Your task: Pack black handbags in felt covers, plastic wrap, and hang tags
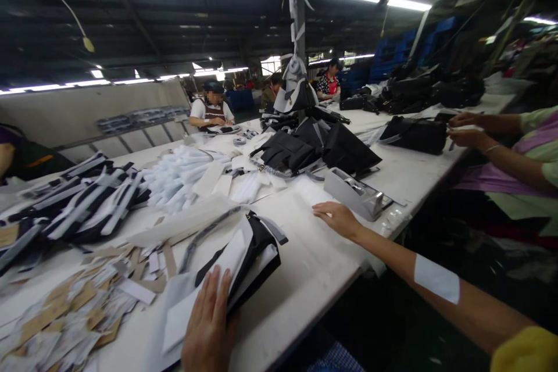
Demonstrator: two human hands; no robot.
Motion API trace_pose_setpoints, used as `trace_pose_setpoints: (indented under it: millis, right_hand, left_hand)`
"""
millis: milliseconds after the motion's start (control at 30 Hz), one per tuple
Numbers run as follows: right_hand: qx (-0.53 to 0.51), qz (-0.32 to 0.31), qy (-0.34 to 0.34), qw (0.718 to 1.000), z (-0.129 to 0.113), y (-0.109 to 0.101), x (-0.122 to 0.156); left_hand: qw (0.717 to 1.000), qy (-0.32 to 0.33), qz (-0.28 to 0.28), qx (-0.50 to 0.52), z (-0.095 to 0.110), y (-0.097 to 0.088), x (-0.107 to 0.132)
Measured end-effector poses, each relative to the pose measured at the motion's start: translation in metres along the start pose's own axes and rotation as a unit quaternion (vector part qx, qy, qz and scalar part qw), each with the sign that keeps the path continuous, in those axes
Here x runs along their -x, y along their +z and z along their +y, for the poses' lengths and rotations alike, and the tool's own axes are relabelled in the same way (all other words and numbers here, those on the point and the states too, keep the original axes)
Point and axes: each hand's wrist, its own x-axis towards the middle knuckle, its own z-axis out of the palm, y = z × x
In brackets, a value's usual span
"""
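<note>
My left hand (210, 317) lies over the lower side of a black handbag (257, 238), fingers stretched along a white padding piece (233, 256) and thumb at the bag's edge. The bag leans tilted on the table, with a grey-wrapped handle (209, 235) arching behind it and more white filling showing inside. Out to the right, my right hand (337, 218) has its fingers together at the edge of a thin white sheet (307, 195); the fingertips' hold is hard to see. Just beyond that hand stands a grey tape dispenser (349, 192).
Brown and white paper tags (82, 308) cover the left front. Behind them are wrapped black straps (96, 197) and white foam rolls (178, 174). Black bags (305, 145) lie around a post (299, 29). A co-worker's hands (468, 131) handle another black bag (414, 133) at right.
</note>
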Motion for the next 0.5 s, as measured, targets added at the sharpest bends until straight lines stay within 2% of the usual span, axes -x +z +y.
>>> trace_pose_setpoints:
  millis: [133,200,367,500]
  right_hand:
    - [-0.072,-0.113,-0.044,0.99,-0.05,0.009,0.028]
    - [-0.081,-0.155,-0.043,0.984,-0.067,0.018,0.039]
    - [-0.04,-0.157,0.006,0.987,-0.084,0.059,0.041]
    - [-0.033,-0.15,-0.072,0.985,-0.091,0.095,0.029]
  left_hand:
    - [1.0,-0.005,0.014,0.007,0.003,-0.002,-0.002]
    - [1.0,-0.009,0.014,0.01,0.004,-0.003,-0.004]
    - [1.0,-0.007,0.015,0.009,0.008,-0.007,-0.006]
    - [1.0,0.008,0.016,-0.006,0.011,-0.005,-0.004]
